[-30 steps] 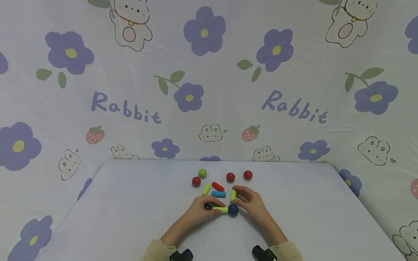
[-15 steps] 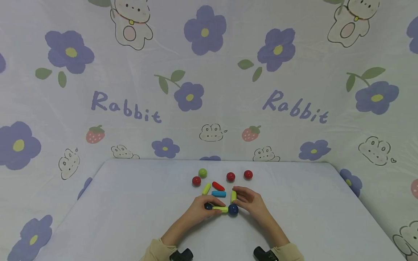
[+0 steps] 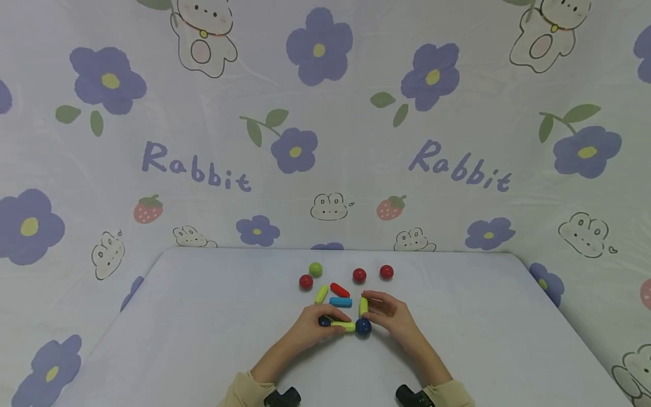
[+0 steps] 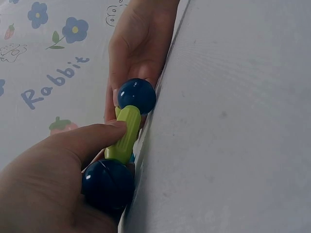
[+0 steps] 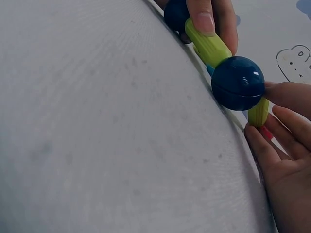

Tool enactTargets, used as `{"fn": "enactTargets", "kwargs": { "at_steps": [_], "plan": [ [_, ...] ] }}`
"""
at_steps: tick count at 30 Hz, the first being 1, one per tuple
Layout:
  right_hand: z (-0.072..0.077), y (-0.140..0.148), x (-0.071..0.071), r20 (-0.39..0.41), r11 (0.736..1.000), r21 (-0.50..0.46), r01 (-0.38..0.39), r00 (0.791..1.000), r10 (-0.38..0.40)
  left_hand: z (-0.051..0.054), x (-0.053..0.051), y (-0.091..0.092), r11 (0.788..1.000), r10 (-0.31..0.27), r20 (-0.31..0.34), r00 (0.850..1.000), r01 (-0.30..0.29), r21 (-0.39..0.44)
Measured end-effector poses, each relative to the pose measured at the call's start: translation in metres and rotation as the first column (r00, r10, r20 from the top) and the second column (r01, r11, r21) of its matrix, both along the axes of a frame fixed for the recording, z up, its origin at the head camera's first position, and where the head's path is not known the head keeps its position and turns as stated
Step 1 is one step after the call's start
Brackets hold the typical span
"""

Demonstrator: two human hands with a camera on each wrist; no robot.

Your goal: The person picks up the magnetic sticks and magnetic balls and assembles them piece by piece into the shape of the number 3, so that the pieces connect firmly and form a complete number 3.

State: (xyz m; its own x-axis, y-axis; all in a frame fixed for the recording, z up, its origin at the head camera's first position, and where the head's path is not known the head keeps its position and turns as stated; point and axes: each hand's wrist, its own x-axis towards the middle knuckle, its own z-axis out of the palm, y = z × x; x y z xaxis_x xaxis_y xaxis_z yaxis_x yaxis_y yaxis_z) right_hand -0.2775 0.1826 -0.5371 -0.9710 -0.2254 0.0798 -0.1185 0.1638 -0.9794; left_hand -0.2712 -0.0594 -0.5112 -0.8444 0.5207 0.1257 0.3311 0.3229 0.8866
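My left hand (image 3: 311,328) pinches a yellow-green rod (image 4: 124,135) between thumb and fingers. A dark blue ball (image 4: 108,184) sits at the rod's left end, partly covered by that hand in the head view. Joined to its right end is another dark blue ball (image 3: 363,327). My right hand (image 3: 391,314) holds a second yellow-green rod (image 5: 258,112) between thumb and fingertips. This rod points away from the person, its near end against the right blue ball; whether it is fixed there is hard to tell.
Beyond the hands lie a blue rod (image 3: 341,302), a red rod (image 3: 339,290) and a yellow-green rod (image 3: 321,294). Farther back are a green ball (image 3: 316,269) and red balls (image 3: 306,282), (image 3: 359,276), (image 3: 386,272). All rest on the white table (image 3: 213,316).
The rod in my right hand has come slightly nearer, its near end closing up to the right blue ball. My left hand holds still.
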Motion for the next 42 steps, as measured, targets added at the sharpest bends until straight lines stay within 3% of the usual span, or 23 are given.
{"fn": "enactTargets", "kwargs": {
  "at_steps": [3,6,14,36,42],
  "plan": [
    [0.000,0.000,0.000,-0.004,1.000,0.013,0.004,1.000,-0.004,0.008,0.004,-0.001,1.000,-0.005,0.003,1.000,0.005,0.008],
    [0.000,0.000,0.000,-0.004,1.000,0.003,-0.005,1.000,0.005,0.007,0.004,-0.001,1.000,0.000,-0.003,1.000,0.000,0.008],
    [-0.003,0.000,-0.001,0.013,1.000,-0.012,-0.004,1.000,0.004,-0.025,-0.015,-0.002,1.000,-0.008,-0.019,1.000,0.008,-0.001],
    [0.000,-0.003,0.000,0.068,1.000,-0.003,0.026,0.997,-0.026,-0.026,-0.015,-0.002,1.000,0.000,-0.031,1.000,0.000,-0.004],
    [-0.003,-0.005,-0.001,0.023,0.999,0.029,0.023,0.999,-0.024,-0.026,-0.015,-0.002,1.000,0.001,-0.031,1.000,-0.001,-0.009]
  ]
}}
